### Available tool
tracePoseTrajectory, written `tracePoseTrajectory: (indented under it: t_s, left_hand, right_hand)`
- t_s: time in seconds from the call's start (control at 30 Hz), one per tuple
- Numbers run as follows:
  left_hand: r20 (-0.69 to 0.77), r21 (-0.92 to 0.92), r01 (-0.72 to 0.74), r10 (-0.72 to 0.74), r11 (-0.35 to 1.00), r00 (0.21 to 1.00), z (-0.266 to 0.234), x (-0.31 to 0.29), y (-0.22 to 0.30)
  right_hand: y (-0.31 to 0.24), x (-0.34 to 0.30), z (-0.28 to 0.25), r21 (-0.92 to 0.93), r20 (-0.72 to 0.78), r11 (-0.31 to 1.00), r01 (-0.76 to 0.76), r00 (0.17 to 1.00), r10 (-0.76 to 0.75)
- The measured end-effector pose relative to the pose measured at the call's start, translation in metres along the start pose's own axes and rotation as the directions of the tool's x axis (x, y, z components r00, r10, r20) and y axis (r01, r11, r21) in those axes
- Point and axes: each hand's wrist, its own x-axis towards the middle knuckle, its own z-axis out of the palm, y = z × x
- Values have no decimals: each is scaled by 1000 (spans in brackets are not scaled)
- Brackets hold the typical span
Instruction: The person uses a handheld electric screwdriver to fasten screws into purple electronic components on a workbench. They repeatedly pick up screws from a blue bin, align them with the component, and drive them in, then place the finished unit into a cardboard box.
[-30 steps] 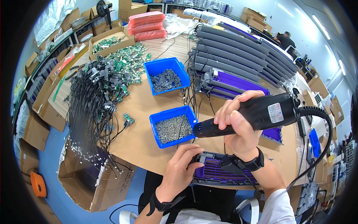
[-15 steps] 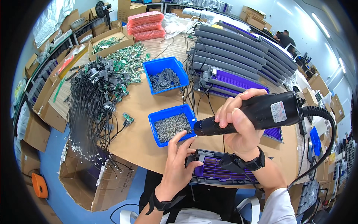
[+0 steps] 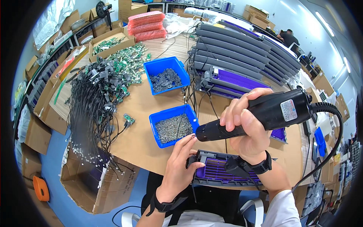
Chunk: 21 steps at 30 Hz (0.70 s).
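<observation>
My right hand (image 3: 249, 132) grips a black corded electric screwdriver (image 3: 272, 113), tilted with its nose toward the left. My left hand (image 3: 176, 166) has its index and middle fingertips together at the nose; any small piece between them is too small to make out. Its thumb lies on the left end of a grey and purple slatted panel (image 3: 219, 171), with a lower finger at the panel's far edge. My right wrist hides part of that panel. Just beyond the fingertips stands a blue bin (image 3: 153, 126) of small metal screws.
Another blue bin (image 3: 166, 90) holds dark ring-shaped parts. Heaped on the left are cabled modules (image 3: 90, 102) and green circuit boards (image 3: 132, 60). Grey panels (image 3: 230, 53) stack up at the back right. The screwdriver's thick cord (image 3: 332, 151) loops down on the right.
My left fingertips have moved from the screw bin's edge to the screwdriver's nose. The screwdriver has shifted slightly down, its rear end to the right.
</observation>
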Motion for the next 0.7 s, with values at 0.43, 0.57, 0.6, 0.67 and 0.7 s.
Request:
tracePoseTrajectory:
  t_s: [0.43, 0.57, 0.6, 0.67, 0.7]
  left_hand:
    - [20, -23, 10, -10, 1000, 1000, -1, 1, 0]
    - [16, -22, -4, 4, 1000, 1000, 0, 0, -3]
    - [10, -17, -20, 20, 1000, 1000, 0, 0, -3]
    - [-1, -7, -51, 51, 999, 999, 0, 1, -4]
    - [-1, -5, -45, 45, 999, 999, -1, 1, -3]
  right_hand:
    - [-3, 1, -1, 27, -20, 999, -40, 999, 40]
    - [-5, 1, -1, 20, -11, 1000, -15, 1000, 15]
    - [-7, 2, -1, -31, 11, 999, -21, 1000, 21]
    - [-11, 3, -2, -134, 54, 991, -31, 998, 38]
    - [-11, 3, -2, -131, 50, 990, -42, 998, 49]
